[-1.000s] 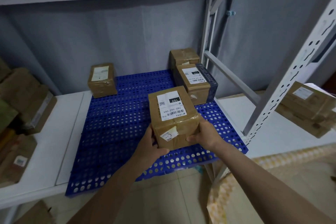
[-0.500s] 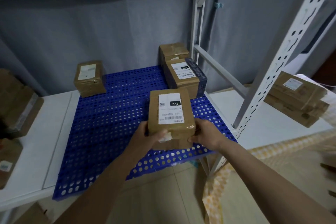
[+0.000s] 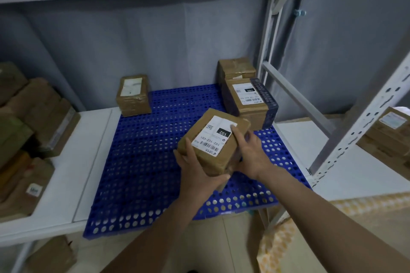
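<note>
A brown cardboard parcel [image 3: 206, 146] with a white label reading 102 is tilted over the blue perforated pallet [image 3: 155, 150] on the shelf. My left hand [image 3: 199, 175] grips its near left corner, with fingers up the side and the thumb under the front edge. My right hand [image 3: 250, 155] holds its right side, fingers reaching onto the top by the label. A taped parcel labelled 150 [image 3: 248, 99] stands just behind, in front of another brown parcel [image 3: 236, 68] at the back right.
A small parcel [image 3: 133, 95] sits at the pallet's back left corner. Stacked parcels [image 3: 28, 122] fill the white shelf on the left. White perforated uprights [image 3: 363, 117] stand at the right, with parcels [image 3: 390, 131] beyond. A grey curtain hangs behind.
The parcel has turned clockwise and tilted, moving slightly forward toward the 150 parcel. My right hand has slid up onto its top and right side.
</note>
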`<action>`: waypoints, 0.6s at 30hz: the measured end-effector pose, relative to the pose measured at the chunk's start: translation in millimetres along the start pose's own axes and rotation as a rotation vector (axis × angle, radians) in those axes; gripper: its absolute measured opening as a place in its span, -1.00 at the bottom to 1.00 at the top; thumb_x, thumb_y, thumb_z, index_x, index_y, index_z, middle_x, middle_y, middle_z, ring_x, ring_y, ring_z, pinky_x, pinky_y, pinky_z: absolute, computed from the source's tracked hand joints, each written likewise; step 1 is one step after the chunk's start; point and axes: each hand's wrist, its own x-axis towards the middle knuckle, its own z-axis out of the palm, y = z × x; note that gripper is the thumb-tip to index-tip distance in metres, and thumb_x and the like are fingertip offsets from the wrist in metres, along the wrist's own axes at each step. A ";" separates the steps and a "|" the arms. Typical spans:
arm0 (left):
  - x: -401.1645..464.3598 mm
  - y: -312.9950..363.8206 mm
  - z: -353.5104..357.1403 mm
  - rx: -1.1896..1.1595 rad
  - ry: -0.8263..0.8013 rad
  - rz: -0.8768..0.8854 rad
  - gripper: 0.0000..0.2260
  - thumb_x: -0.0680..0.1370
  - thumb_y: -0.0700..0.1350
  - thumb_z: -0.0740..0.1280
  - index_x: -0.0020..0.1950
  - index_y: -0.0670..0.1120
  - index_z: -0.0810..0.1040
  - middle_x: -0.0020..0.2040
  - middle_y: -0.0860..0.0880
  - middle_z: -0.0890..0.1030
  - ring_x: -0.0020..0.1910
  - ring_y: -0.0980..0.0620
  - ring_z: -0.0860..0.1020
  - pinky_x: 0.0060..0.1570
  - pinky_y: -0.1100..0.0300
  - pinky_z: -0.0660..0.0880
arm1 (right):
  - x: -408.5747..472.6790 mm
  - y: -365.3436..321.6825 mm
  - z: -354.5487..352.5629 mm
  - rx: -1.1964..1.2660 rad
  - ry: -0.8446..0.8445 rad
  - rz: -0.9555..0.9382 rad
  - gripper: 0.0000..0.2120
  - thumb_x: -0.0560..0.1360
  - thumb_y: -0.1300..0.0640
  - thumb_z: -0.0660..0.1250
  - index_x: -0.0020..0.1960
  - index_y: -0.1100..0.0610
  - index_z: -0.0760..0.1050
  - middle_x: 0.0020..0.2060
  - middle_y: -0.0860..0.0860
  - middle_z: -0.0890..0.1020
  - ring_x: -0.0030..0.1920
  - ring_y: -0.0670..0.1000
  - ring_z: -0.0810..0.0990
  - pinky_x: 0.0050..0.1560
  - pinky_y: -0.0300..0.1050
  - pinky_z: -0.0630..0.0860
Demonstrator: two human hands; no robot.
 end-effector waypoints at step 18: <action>235.4 -5.9 -78.8 0.304 0.054 0.180 -0.51 0.68 -0.09 0.04 0.55 0.21 -0.02 0.45 -0.13 0.29 0.32 -0.07 0.38 0.26 0.10 0.34 | 172.1 -52.8 14.5 -0.145 -0.005 -0.063 -0.01 0.48 0.44 0.25 0.52 -0.23 -0.28 0.46 0.13 -0.46 0.50 0.18 -0.37 0.28 -0.01 0.43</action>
